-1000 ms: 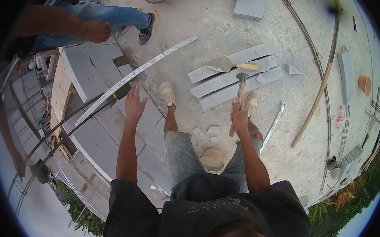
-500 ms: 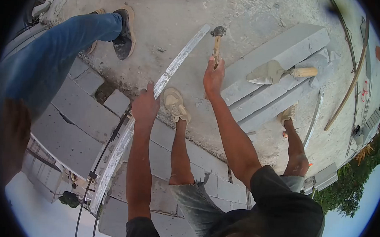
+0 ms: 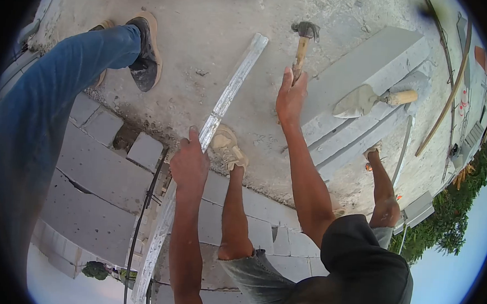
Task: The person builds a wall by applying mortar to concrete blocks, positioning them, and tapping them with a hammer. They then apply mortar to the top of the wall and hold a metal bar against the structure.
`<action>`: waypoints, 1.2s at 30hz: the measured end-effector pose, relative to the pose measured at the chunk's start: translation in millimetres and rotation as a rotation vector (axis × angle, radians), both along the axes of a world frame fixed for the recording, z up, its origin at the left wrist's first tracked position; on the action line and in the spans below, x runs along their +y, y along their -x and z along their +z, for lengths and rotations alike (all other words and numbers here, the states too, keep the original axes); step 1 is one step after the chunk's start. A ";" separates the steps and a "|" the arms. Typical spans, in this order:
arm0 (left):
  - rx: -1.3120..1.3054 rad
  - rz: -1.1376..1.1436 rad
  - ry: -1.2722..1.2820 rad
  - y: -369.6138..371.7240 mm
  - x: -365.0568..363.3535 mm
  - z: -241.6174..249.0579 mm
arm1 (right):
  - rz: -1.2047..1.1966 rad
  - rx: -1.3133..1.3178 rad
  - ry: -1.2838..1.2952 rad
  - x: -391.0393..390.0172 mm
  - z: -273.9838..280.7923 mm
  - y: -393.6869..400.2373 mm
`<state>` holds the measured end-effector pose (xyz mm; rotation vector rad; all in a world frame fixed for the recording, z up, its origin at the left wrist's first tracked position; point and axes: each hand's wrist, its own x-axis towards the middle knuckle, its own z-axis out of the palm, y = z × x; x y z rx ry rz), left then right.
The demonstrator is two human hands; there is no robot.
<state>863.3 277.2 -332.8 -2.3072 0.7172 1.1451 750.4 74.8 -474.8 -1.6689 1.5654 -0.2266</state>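
My left hand (image 3: 189, 163) is closed around a long metal bar (image 3: 233, 88) smeared with dried mortar. The bar slants from lower left to upper middle, and its far end is free. In my right hand (image 3: 291, 102) is a hammer (image 3: 302, 45), gripped by its wooden handle with the dark metal head pointing away from me. To the right of that hand, a trowel (image 3: 359, 102) with a wooden handle and a mortar-coated blade rests on long grey blocks (image 3: 369, 68). The hammer head touches nothing that I can see.
Another person's jeans leg (image 3: 75, 60) and dark shoe (image 3: 145, 50) are at the left. Below runs a wall of grey blocks (image 3: 102, 164) with a gap near its edge. A thin cable (image 3: 135, 234) crosses it. Rods and a wooden strip (image 3: 446, 113) lie on the concrete floor at right.
The hammer and my right hand have shifted right in view. My left hand and the bar sit slightly lower. The other person's hand at the left has gone out of view.
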 end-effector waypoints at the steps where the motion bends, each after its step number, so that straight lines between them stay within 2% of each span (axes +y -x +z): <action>1: 0.003 0.007 0.007 -1.3 -2.1 -2.6 | -0.019 -0.043 0.053 -10.8 33.9 -9.6; 4: -0.025 0.035 0.055 -1.5 -13.6 -3.1 | -0.254 -0.430 0.046 -13.9 74.3 -30.2; 7: -0.049 0.061 0.036 -1.6 -14.2 -7.4 | 0.028 0.015 0.071 21.1 -9.9 -14.2; 10: 0.004 0.116 -0.032 -1.4 -6.6 -2.6 | 0.340 0.257 -0.277 21.6 -52.7 -5.6; 11: 0.010 0.158 -0.030 -4.5 -13.0 -17.8 | 0.324 0.131 -0.171 -4.9 -49.6 -31.7; 12: 0.012 0.160 0.005 -3.0 -19.5 -24.4 | 0.285 0.064 -0.117 -15.3 -13.7 -34.7; 13: 0.052 0.152 -0.036 0.3 -11.8 -10.0 | 0.233 0.031 -0.139 8.3 29.5 -20.8; 14: 0.029 0.169 -0.017 -4.4 -13.2 -14.6 | 0.136 -0.070 -0.039 15.4 43.4 -23.2; 16: 0.021 0.145 -0.031 -2.1 -11.5 -19.3 | -0.071 -0.275 0.205 16.3 52.9 -23.5; 17: 0.038 0.134 -0.066 -0.3 -8.7 -12.5 | -0.192 -0.312 0.185 35.0 13.4 -8.6; 19: 0.016 0.144 -0.027 -6.0 -18.4 -23.1 | 0.153 0.104 -0.159 42.4 -51.0 3.3; 20: 0.032 0.144 -0.020 -4.3 -14.9 -22.7 | 0.313 0.330 -0.344 40.9 -44.8 -1.3; 21: 0.045 0.141 -0.018 -6.8 -10.5 -20.5 | 0.237 0.284 -0.344 37.0 -39.2 -7.0; 23: -0.021 0.156 0.048 -17.9 -18.7 -40.9 | 0.161 0.082 -0.158 17.8 -23.1 -30.9; 25: 0.076 0.127 -0.061 3.8 11.2 -8.0 | 0.071 0.110 -0.134 71.7 10.5 9.2; 27: 0.039 0.126 -0.022 -5.5 -6.8 -25.2 | 0.052 0.077 0.051 68.4 -36.1 5.4; 30: 0.057 0.132 -0.028 -9.2 -10.8 -24.4 | 0.168 0.226 -0.235 61.5 -46.3 -7.1; 31: 0.026 0.142 0.007 -14.1 -15.1 -35.7 | 0.136 0.141 -0.129 54.7 -55.2 -15.6; 33: 0.059 0.126 -0.020 -6.5 -5.3 -27.9 | 0.035 0.068 -0.015 76.2 -18.8 -7.2; 36: 0.040 0.117 0.003 -4.4 -1.7 -30.1 | 0.216 0.199 -0.187 79.8 -81.9 8.0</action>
